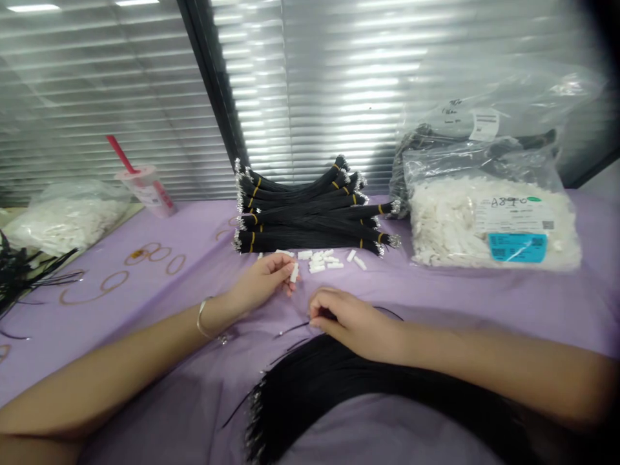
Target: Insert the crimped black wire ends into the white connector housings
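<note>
My left hand (264, 279) rests on the purple cloth (159, 310) and pinches a small white connector (294, 272) between its fingertips. A silver bracelet sits on that wrist. My right hand (351, 320) is closed in a pinch on a thin black wire (293, 329) that runs out to the left. Below it lies a large loose bundle of black wires (310, 387) with metal tips. Several loose white connectors (323, 259) lie just beyond my left hand.
A stack of banded black wire bundles (310, 213) stands at the back centre. Right of it are plastic bags of white connectors (489, 223). A pink-lidded cup with a straw (145, 184), another bag (68, 216) and rubber bands (155, 253) lie at the left.
</note>
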`<state>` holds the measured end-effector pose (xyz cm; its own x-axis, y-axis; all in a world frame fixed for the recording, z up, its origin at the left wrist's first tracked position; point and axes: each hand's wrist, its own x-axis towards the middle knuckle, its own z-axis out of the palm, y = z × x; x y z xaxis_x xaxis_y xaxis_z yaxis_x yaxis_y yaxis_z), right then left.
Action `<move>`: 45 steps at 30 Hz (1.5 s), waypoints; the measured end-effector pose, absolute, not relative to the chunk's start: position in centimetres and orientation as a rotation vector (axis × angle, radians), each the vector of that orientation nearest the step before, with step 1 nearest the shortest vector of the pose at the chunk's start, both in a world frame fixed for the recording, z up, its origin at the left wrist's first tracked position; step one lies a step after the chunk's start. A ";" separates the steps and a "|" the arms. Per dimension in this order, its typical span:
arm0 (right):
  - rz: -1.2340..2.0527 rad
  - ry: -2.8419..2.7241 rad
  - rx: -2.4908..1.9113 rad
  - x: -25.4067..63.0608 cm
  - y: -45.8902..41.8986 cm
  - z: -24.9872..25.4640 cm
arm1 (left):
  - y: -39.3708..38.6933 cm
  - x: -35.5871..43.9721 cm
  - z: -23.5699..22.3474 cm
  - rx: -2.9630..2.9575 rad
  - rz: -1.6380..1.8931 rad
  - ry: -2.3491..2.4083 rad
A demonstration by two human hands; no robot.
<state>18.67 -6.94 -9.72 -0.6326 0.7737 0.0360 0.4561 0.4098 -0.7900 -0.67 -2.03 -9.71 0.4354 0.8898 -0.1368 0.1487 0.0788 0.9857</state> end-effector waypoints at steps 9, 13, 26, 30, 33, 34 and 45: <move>1.264 -1.944 -1.050 19.0 -4.4 -11.3 | -1.9 -0.5 -10.5 1.058 0.757 0.939; 1.286 -1.926 -1.025 19.0 -4.1 -11.4 | -1.9 -0.4 -9.9 0.986 0.750 0.958; 1.135 -1.813 -1.171 19.1 -3.9 -11.3 | -1.0 -1.0 -10.8 0.907 0.817 0.895; 1.134 -1.822 -1.196 19.2 -3.8 -11.2 | -0.8 -1.1 -10.9 0.878 0.847 0.892; 1.127 -1.827 -1.201 19.2 -3.7 -11.1 | -0.8 -1.1 -10.8 0.873 0.838 0.885; 1.124 -1.829 -1.204 19.2 -3.7 -11.0 | -0.8 -1.1 -10.8 0.874 0.835 0.884; 1.129 -1.850 -1.236 19.1 -3.6 -11.2 | -0.6 -1.2 -11.2 0.921 0.810 0.861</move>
